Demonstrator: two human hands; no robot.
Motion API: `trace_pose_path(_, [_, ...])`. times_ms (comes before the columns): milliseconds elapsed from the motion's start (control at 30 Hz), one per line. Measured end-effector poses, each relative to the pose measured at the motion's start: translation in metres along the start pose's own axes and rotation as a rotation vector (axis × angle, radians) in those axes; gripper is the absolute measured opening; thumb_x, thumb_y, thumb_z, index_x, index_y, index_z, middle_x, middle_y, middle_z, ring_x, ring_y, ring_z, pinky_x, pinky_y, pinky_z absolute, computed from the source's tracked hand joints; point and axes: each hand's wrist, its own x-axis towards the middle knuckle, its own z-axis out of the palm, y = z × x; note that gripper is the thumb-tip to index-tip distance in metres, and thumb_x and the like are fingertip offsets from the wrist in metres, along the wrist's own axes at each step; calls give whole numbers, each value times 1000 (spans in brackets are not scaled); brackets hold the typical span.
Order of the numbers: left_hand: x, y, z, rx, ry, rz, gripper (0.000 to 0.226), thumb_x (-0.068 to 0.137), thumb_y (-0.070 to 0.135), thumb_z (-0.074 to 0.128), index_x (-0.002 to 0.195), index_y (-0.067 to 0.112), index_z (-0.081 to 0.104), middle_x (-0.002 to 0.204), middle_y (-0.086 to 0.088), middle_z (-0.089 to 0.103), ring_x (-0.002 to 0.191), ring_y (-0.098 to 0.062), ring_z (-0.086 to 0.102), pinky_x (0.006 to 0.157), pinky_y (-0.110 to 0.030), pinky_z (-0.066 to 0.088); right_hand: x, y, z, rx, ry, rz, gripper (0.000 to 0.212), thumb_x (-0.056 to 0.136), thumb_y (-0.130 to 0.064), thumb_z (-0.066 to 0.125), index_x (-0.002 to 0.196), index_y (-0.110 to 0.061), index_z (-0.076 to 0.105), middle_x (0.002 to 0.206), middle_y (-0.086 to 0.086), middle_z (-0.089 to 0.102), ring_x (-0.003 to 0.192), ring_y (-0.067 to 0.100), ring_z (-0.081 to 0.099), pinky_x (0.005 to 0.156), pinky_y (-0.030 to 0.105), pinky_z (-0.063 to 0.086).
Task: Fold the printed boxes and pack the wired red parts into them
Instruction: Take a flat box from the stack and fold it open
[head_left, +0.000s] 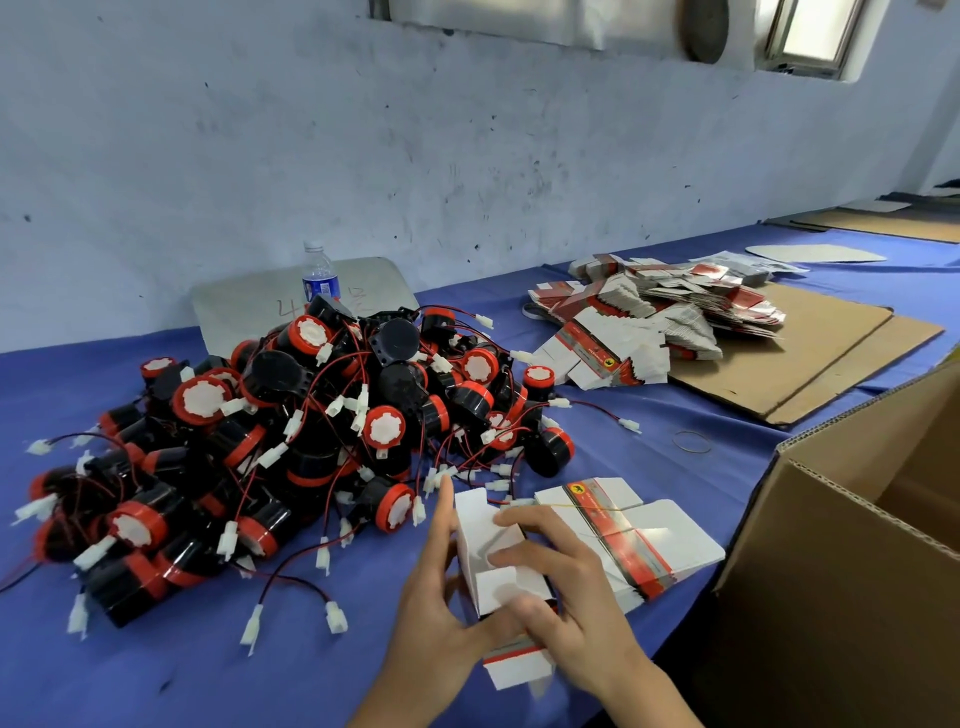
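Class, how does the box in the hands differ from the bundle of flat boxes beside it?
The box is one piece, partly folded into shape; the bundle is many pieces, all flat. The left hand and right hand hold the box; the bundle lies on the table, tied by a rubber band. Both are white card with red print.

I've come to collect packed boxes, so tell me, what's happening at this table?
A person is folding a small printed box, holding it with the left hand while the right hand presses on its white flaps. Whether a part is already inside cannot be seen. The wired red parts lie heaped on the blue table. A banded stack of flat boxes sits just behind the hands, and more flat boxes are piled farther back. A large cardboard carton stands open at the right.
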Motion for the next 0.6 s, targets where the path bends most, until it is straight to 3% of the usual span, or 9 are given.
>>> trace_pose_path(100, [1,3,2,27,-9,20,105,66,58,82,143,60,12,139,16,52,123,-10,55,94,-28,51,-1,-4,-1,56,17,44,53,86,-64,44,89,-20,73,138,-9,46,123,11,48,96,19,39])
trace_pose_path(167, [1,4,3,28,-6,36,104,68,57,80,145,59,9,139,15,52,122,-11,56,93,-23,49,-1,-7,-3,103,40,87,45,88,-60,45,93,-25,73,136,-13,50,124,13,50,96,20,39])
trace_pose_path(233, [0,5,2,43,-1,46,103,69,59,78,145,57,9,138,18,52,122,-9,56,91,-18,48,-1,-12,-4,129,44,94,33,90,-53,49,110,-32,65,127,-18,56,120,10,53,93,18,42])
trace_pose_path(333, [-1,7,0,94,5,80,102,70,59,77,147,55,10,139,18,50,123,-7,55,91,-17,47,-2,-17,-5,170,19,114,44,88,-43,54,131,-38,48,124,-22,56,118,5,54,91,13,43])
trace_pose_path(467, [-4,9,0,123,5,137,92,74,57,74,146,52,18,144,15,46,125,-8,54,92,-17,47,0,-16,-6,73,-26,54,23,88,-20,59,107,-22,70,114,-16,59,113,11,56,90,14,41])
trace_pose_path(533, [-4,10,1,139,18,155,82,77,57,70,145,50,25,145,16,45,126,-6,51,93,-16,46,2,-16,-5,77,-38,95,19,87,-24,57,86,-16,74,107,-16,60,106,11,58,86,15,41])
trace_pose_path(600, [-2,10,1,225,35,210,69,84,52,64,144,46,32,146,17,44,131,-5,46,98,-17,43,1,-17,-2,101,-7,103,29,86,-31,53,76,-12,72,101,-16,62,99,12,60,82,18,43])
